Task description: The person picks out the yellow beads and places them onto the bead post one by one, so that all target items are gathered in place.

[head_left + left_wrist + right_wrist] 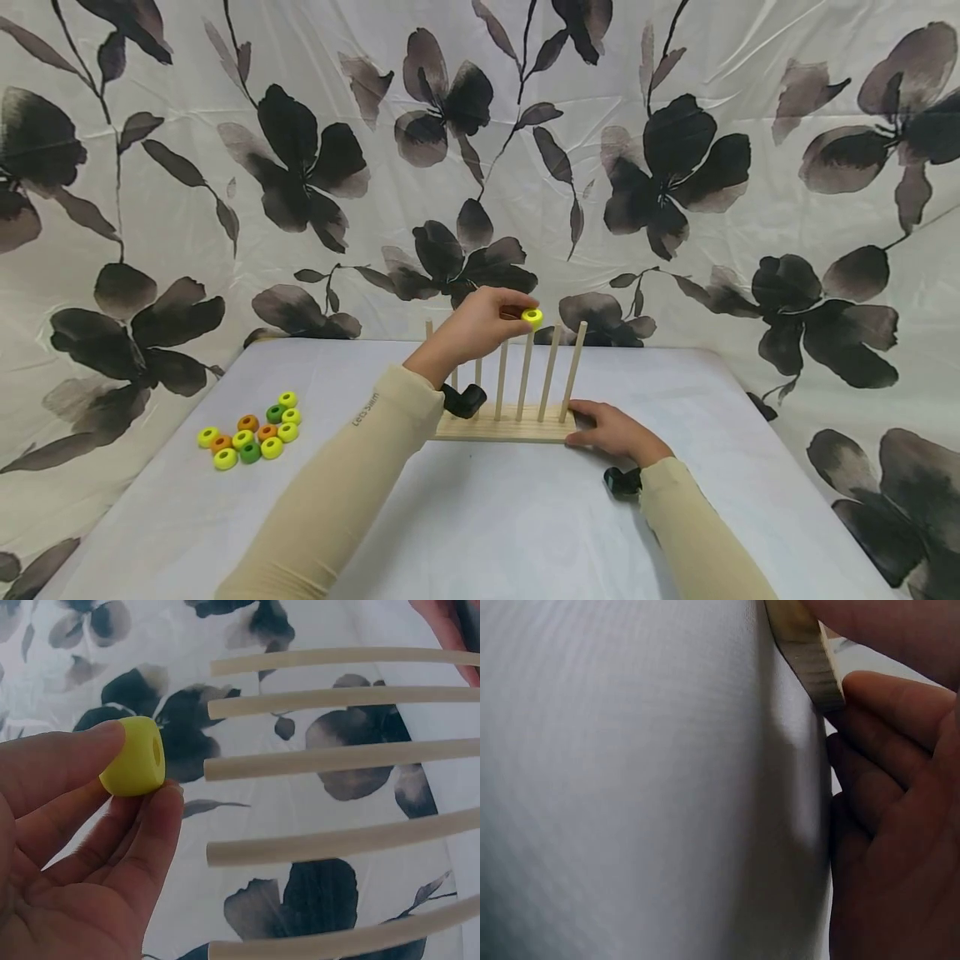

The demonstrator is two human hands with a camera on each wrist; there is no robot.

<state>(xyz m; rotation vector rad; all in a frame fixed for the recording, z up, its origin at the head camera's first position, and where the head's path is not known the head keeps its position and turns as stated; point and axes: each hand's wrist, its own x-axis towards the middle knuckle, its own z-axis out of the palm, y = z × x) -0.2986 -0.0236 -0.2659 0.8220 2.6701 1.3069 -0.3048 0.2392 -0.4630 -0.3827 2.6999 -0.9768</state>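
My left hand point(480, 325) pinches a yellow bead point(532, 318) between thumb and fingertips. In the head view the bead overlaps the tip of one wooden peg point(525, 375). The left wrist view shows the yellow bead point(133, 761) apart from the peg tips, its hole turned toward them. Several upright pegs stand in a row on a pale wooden base point(510, 427). With thumb in front and fingers behind, my right hand point(615, 432) grips the base's right end. The right wrist view catches the corner of that base point(806, 667) by the fingers.
On the left of the white-covered table point(480, 533) lies a loose group of yellow, green and orange beads point(242, 439). A floral cloth point(300, 167) hangs behind the table. Black wrist cameras sit at both cuffs.
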